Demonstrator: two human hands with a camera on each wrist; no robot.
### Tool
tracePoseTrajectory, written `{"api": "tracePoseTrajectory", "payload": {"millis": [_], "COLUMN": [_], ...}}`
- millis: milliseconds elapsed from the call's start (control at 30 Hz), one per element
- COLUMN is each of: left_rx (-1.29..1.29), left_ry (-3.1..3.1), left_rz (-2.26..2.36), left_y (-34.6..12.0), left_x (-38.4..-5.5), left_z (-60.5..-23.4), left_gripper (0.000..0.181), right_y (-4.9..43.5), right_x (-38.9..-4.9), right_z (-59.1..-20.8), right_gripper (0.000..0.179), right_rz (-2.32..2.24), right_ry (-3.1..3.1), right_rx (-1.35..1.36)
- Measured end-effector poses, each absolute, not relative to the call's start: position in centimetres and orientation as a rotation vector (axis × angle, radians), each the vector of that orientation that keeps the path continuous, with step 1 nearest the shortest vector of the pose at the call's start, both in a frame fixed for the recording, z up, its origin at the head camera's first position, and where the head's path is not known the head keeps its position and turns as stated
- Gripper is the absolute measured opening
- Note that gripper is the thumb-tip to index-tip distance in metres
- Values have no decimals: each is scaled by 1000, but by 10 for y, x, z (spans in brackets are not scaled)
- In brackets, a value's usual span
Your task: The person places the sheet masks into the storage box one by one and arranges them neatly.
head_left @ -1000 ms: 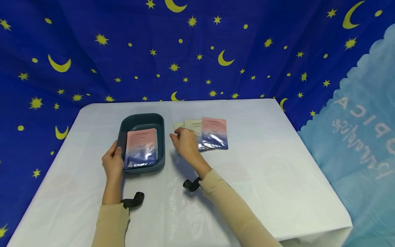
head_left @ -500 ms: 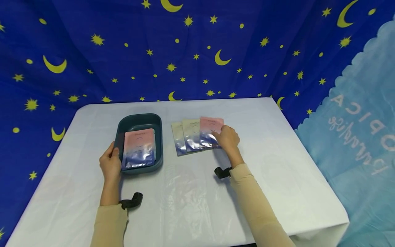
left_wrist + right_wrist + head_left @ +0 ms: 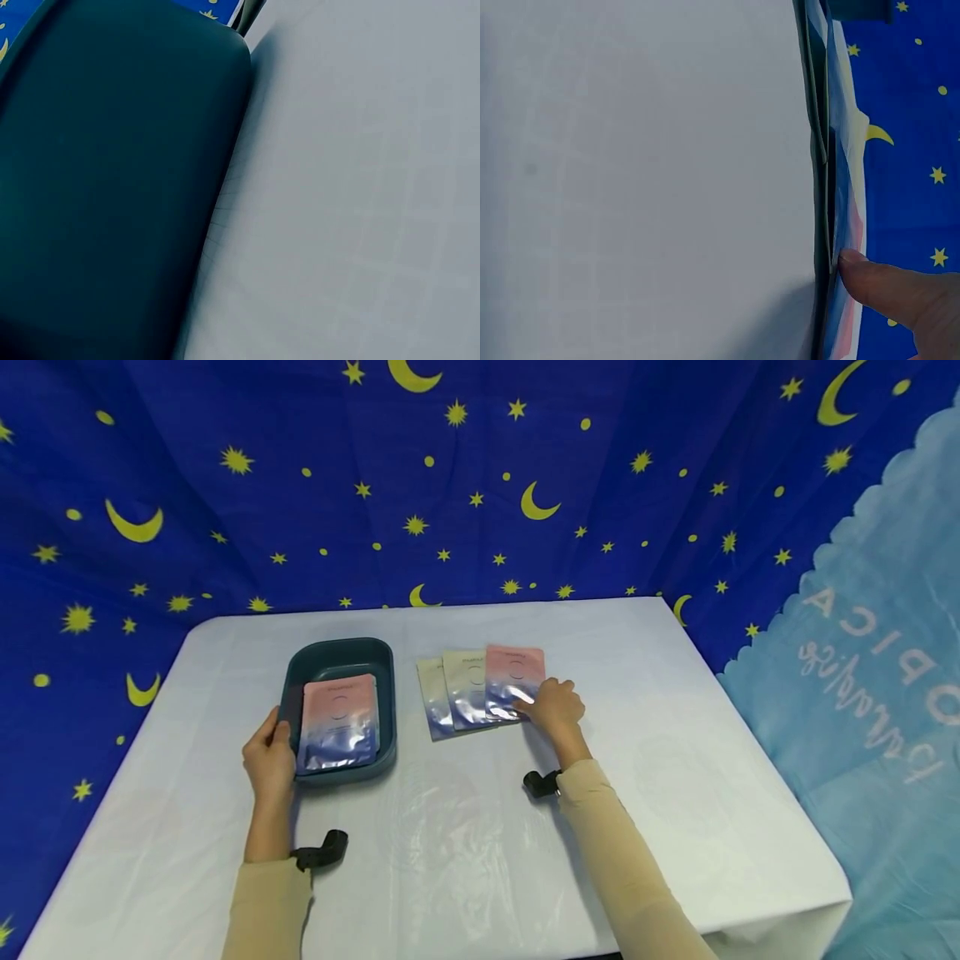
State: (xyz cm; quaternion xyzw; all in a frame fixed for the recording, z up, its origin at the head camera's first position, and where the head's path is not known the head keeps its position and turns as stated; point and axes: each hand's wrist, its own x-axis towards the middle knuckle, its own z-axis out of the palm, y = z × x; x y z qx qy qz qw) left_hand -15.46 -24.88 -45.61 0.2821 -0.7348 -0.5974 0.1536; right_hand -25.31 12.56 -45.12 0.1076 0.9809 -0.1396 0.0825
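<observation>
On the white tabletop (image 3: 675, 760), to the right of the dark teal tray (image 3: 341, 654), three flat sachets lie overlapped like a fan. The step in hand, as I judge it, is to take a secure hold of the uppermost one, the pink-and-blue sachet (image 3: 515, 681), which lies at the right end, over the edge of the middle sachet (image 3: 467, 693); this one in turn covers part of the left sachet (image 3: 434, 697). The right grip (image 3: 557, 706) is at the lower right corner of the pink-and-blue sachet, with the thumb over its face and the other fingers near its right edge. From the right wrist a fingertip (image 3: 856, 267) is seen touching it, but I cannot tell whether the corner is already pinched, because the other fingers are hidden there. To do this well, I think one finger should go beneath this sachet only, while the thumb presses lightly from above, so that its neighbour is not pulled along. The shiny foil may be slippery; it seems safer to raise the corner first than to drag it sideways. Meanwhile the left grip (image 3: 270, 760) holds the tray by its left wall, thumb at the rim; this hold should be steady, without tilting the tray, in which another sachet (image 3: 337, 722) lies face up.
</observation>
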Motion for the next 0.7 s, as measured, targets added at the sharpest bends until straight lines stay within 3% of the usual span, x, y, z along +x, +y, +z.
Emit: {"api": "tracePoseTrajectory", "payload": {"millis": [467,700], "left_rx": [820,824], "left_ry": [-2088,-2089], "left_rz": [-1728,-1733], "left_y": [-249,-248], "left_x": [-155,-155], "left_z": [-456,-457], "left_gripper": [43,43], "right_y": [125,130], "right_x": [-256,-254], "right_z": [-461,-464], "right_gripper": [75,56], "right_rz": [-710,-816], "right_ry": [2919,2929], "right_rx": [454,513]}}
